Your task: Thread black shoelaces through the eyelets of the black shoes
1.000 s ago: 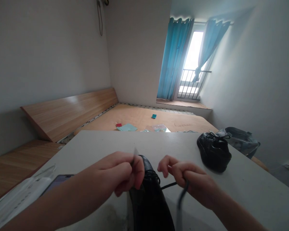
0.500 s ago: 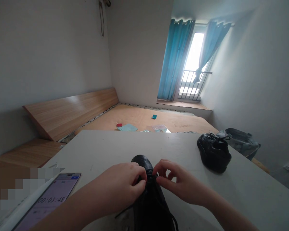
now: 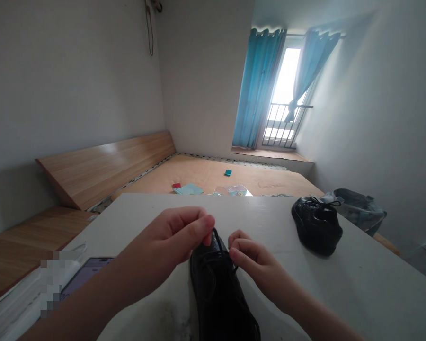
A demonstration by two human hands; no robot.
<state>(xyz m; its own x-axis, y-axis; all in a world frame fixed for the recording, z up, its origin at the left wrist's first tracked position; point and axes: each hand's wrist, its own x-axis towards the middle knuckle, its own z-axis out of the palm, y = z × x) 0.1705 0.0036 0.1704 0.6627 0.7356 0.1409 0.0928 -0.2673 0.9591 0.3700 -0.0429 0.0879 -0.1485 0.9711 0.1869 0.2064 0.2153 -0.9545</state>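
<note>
A black leather shoe (image 3: 216, 289) lies on the white table in front of me, its toe pointing away. My left hand (image 3: 175, 244) is raised over the toe, thumb and forefinger pinched on a black shoelace (image 3: 217, 237) that runs down to the shoe's lacing. At the right side of the lacing, my right hand (image 3: 257, 260) has its fingertips pressed together, with a bit of dark lace showing just below them. The second black shoe (image 3: 317, 227), its lace tied in a bow, stands at the table's right edge.
A phone (image 3: 87, 274) lies on the white table (image 3: 156, 203) at left, partly hidden by my forearm, beside clear plastic (image 3: 24, 289). Beyond the table is a bed (image 3: 199, 168) with small packets (image 3: 188, 189). A bag-lined bin (image 3: 360, 208) stands at right.
My left hand has risen up and left from the lacing, drawing the shoelace with it. My right hand stays close to the shoe's right side, its fingers now closer together.
</note>
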